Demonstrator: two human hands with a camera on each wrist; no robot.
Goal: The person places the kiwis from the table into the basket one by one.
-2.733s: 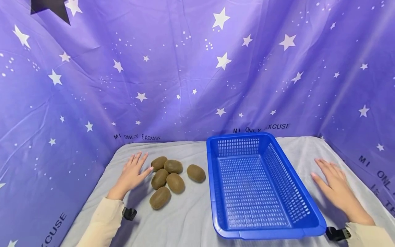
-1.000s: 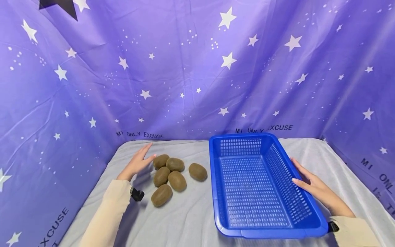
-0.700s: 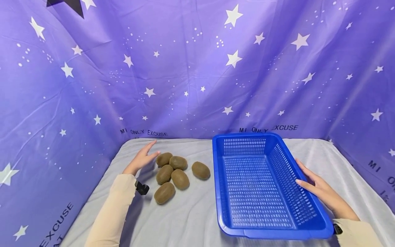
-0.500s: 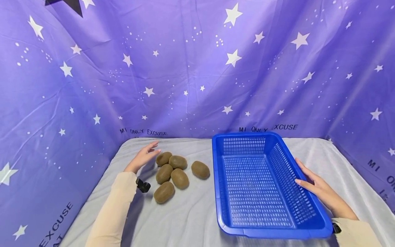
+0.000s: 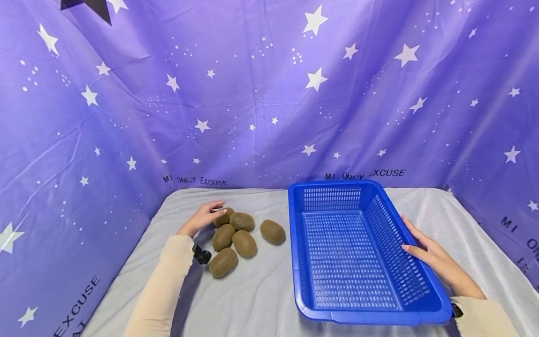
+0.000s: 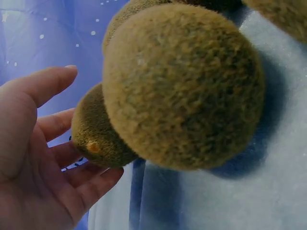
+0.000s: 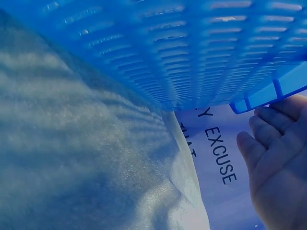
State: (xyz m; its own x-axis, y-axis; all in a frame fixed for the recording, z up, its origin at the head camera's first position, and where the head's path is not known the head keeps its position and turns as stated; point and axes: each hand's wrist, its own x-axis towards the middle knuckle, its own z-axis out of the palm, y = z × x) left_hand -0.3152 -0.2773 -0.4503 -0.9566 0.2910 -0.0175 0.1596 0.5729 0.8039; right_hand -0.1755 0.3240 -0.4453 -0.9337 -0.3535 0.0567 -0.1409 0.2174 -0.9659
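Note:
At the left of the cloth lie several brown fuzzy kiwis (image 5: 245, 244) in a loose cluster. My left hand (image 5: 202, 218) reaches round the farthest-left kiwi (image 5: 226, 217). In the left wrist view its fingers curve loosely behind that kiwi (image 6: 98, 132), while the thumb stands apart from it; a nearer kiwi (image 6: 182, 91) covers part of the scene. My right hand (image 5: 442, 260) grips the right rim of a blue plastic basket (image 5: 294, 252), thumb over the rim and fingers on the outer side. From below, the right wrist view shows those fingers (image 7: 271, 129) under the rim.
A single kiwi (image 5: 273, 232) lies between the cluster and the basket. Grey cloth (image 5: 252, 299) covers the table. A purple curtain (image 5: 252, 93) with white stars rises behind it and along both sides.
The right hand came in from the right and took hold of the basket's rim. My left hand moved rightward to the farthest-left kiwi, its fingers bending over it. The kiwis stayed put.

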